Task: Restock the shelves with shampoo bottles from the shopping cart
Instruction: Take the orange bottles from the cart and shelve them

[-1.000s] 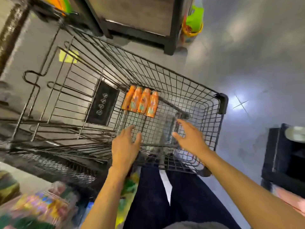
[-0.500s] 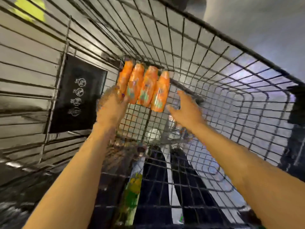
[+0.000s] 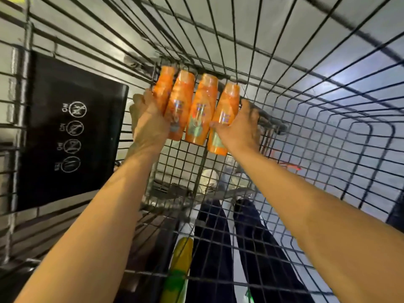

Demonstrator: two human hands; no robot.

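deep inside a wire shopping cart, beside the black warning panel on its left side, 4 orange shampoo bottles lie side by side on the mesh floor against its far edge. the left hand cups the outer bottle at 1 end, fingers curled round it. the right hand clamps the other end, thumb on the label. the plastic looks glossy and rigid, probably light but slippery. squeezing the row at mid-body from both ends seems the best hold, though the middle 2 could slip out.
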